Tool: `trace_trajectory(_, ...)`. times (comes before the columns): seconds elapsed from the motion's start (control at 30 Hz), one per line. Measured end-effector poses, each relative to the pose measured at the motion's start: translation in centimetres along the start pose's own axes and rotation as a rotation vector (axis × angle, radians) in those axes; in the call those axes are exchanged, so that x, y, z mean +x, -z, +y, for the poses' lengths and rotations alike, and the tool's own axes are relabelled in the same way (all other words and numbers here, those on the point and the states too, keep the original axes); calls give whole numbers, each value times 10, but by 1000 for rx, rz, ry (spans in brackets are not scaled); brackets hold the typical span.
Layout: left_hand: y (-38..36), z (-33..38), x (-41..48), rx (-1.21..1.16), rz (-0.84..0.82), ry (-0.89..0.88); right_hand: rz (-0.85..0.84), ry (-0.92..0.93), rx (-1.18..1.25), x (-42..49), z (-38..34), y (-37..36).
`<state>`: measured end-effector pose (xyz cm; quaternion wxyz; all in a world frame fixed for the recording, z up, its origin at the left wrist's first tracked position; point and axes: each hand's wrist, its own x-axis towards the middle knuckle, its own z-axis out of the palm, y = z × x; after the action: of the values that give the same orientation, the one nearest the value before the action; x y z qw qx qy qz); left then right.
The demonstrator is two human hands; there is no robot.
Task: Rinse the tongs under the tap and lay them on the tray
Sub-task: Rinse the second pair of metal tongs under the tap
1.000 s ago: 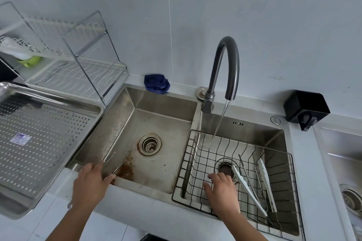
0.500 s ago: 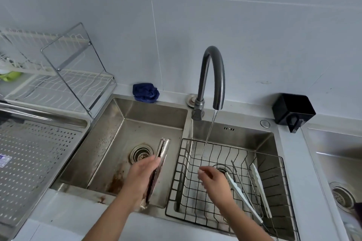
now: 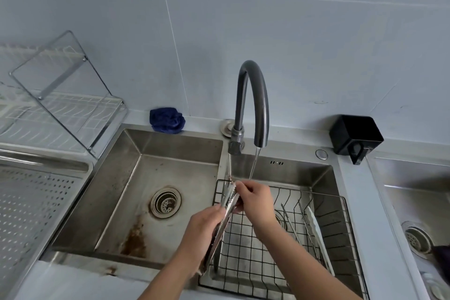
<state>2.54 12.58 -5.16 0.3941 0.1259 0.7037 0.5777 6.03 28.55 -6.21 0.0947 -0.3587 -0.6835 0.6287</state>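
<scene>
Tongs (image 3: pixel 225 212) angled near-to-far, far tips just left of tap (image 3: pixel 253 102) stream.
Left hand (image 3: pixel 202 231) clamped mid-shaft; right hand (image 3: pixel 255 200) pinching the tips.

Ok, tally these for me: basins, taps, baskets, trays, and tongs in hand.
Basins: 3, left, middle, right
Taps: 1
Baskets: 1
Trays: 1
Tongs in hand: 1
Total: 7
</scene>
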Motion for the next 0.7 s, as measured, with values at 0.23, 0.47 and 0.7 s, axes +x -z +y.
trace_trajectory(0.23,6,-13,12,94,81,60,58,-113,168,15,6,2)
trace_trajectory(0.47,-7,-18,14,62,88,5,108,-97,134,22,5,12)
trace_trajectory(0.7,-6,-8,19,50,93,15,77,-61,144,24,3,9)
